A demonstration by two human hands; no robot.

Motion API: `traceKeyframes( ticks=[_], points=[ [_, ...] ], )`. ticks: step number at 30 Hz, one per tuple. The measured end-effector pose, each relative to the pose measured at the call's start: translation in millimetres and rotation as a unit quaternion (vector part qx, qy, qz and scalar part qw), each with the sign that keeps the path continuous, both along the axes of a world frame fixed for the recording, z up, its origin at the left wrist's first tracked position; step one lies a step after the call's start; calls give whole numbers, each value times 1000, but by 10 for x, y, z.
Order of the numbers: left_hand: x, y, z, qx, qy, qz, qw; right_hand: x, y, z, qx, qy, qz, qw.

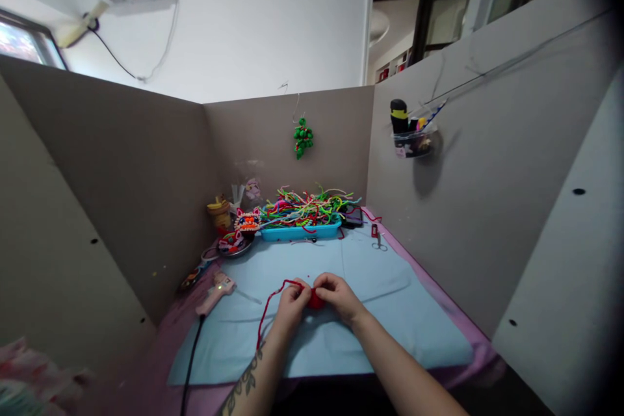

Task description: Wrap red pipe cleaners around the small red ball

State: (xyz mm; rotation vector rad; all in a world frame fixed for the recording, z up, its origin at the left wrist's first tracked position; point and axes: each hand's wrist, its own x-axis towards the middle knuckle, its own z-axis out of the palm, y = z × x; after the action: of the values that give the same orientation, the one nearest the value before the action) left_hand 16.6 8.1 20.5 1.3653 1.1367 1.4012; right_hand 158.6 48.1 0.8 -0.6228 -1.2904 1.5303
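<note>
Both hands meet over the light blue cloth [390, 331], close together around a small red piece [316, 299] that looks like yarn or pipe cleaner work. Fingers of my left hand [294, 302] pinch its left side. From that hand a red fuzzy strand [266, 312] loops up and trails down along my left forearm. Thumb and forefinger of my right hand [336, 296] pinch the piece's upper right side. The fingers partly cover it, so its exact shape cannot be made out.
A pink glue gun [214, 294] lies at left, its black cord [192, 357] running off the front edge. Behind stand a blue tray [302, 232] of colourful pipe cleaners and a dark bowl [238, 250]. Small scissors [379, 245] lie back right. Grey partitions [292, 172] enclose the table.
</note>
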Motion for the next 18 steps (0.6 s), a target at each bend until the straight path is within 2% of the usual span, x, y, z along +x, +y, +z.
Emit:
traceKeyframes(
  ticks=[6,12,18],
  points=[
    [3,6,-4,-3,-9,1,1000,6,2,-3,-8,9,12,1000],
    [-6,9,-15,-21,-47,-11,999,4,-15,23,-4,9,-8,1000],
    [4,-4,-2,-7,-28,-19,999,11,-11,14,-2,9,5,1000]
  ],
)
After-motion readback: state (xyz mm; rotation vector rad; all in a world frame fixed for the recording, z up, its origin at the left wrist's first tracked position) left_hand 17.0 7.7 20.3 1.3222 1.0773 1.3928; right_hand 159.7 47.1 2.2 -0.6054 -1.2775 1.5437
